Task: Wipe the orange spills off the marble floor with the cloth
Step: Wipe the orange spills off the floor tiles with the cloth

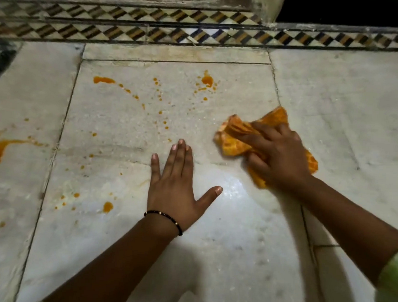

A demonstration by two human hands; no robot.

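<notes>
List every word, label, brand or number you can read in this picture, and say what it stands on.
None: no readable text anywhere.
The cloth under the right hand shows only orange stripes.
The tile border carries a diamond pattern, no letters.
The bracelet by the left hand is plain beads.

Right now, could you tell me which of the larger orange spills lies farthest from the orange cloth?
The long curved orange streak on the left marble slab, far beyond the other puddles from the crumpled orange cloth.

The pale, white-grey marble slab floor (209,257) carried scattered orange liquid spills (3,145) at left and far, a crumpled orange cloth (239,139) at right.
</notes>
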